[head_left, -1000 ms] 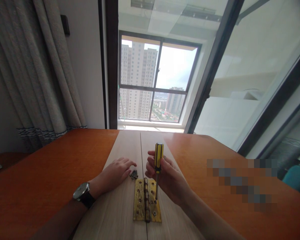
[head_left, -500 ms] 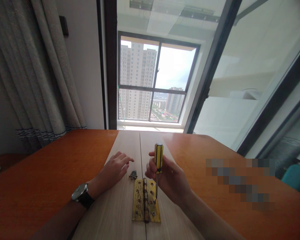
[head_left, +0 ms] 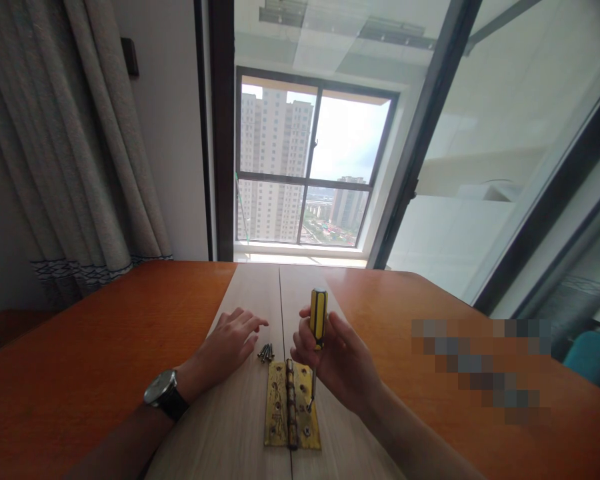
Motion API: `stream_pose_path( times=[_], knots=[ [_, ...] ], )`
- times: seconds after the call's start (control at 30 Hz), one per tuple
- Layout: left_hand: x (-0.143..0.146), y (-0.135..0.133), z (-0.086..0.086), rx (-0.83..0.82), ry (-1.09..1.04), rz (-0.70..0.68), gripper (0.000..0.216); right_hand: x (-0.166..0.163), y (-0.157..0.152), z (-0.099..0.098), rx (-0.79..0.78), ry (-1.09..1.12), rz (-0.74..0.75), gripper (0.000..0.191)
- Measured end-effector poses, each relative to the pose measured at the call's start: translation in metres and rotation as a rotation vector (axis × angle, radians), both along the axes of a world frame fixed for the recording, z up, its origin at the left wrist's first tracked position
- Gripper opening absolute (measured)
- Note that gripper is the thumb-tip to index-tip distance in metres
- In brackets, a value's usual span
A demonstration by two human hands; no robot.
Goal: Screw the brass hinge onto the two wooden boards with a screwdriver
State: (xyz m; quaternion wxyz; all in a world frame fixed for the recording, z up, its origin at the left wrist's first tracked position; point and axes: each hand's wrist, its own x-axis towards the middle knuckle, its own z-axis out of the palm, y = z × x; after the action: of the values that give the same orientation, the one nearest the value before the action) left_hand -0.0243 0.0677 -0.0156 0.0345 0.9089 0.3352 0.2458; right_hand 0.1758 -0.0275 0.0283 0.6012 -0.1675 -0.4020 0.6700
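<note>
A worn brass hinge (head_left: 279, 427) lies opened flat across the seam between two pale wooden boards (head_left: 220, 407). My right hand (head_left: 347, 363) grips a yellow-and-black screwdriver (head_left: 319, 319) by its handle, holding it nearly upright. Its tip meets the right leaf of the hinge at a small screw (head_left: 309, 406), beside one of the lower holes. A screw head shows in the lowest hole of that leaf. My left hand (head_left: 233, 341) rests on the left board, fingers loosely stretched and holding nothing. Several dark screws (head_left: 267, 353) lie in a small pile just beside it.
Beneath the boards is an orange-brown wooden table (head_left: 130, 320). A grey curtain (head_left: 95, 133) hangs at the left, and a window (head_left: 310, 160) stands beyond the table. A blurred-out patch (head_left: 480, 363) covers part of the table's right side.
The fingers of my right hand have shifted slightly around the screwdriver handle. The screwdriver tip stays at the same spot on the hinge, and my left hand stays in place.
</note>
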Motion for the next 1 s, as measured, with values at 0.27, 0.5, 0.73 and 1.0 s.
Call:
stream_pose_path(
  times=[0.27, 0.5, 0.73, 1.0],
  knots=[
    [0.0, 0.0002, -0.0029, -0.008, -0.029, -0.011, 0.035, -0.0002, -0.0007, -0.002, 0.014, 0.035, 0.037, 0.026],
    [-0.0014, -0.0008, -0.0032, 0.019, -0.031, -0.022, 0.036, 0.0004, 0.0009, 0.0005, 0.016, 0.051, 0.062, 0.032],
    [-0.001, 0.0019, -0.0058, 0.055, -0.044, -0.036, 0.036, -0.0001, 0.0011, 0.0007, -0.018, 0.061, 0.039, 0.032],
    [-0.0011, -0.0006, -0.0046, 0.068, -0.052, -0.043, 0.033, -0.0024, 0.0028, -0.0004, -0.001, -0.011, 0.007, 0.045]
  ],
)
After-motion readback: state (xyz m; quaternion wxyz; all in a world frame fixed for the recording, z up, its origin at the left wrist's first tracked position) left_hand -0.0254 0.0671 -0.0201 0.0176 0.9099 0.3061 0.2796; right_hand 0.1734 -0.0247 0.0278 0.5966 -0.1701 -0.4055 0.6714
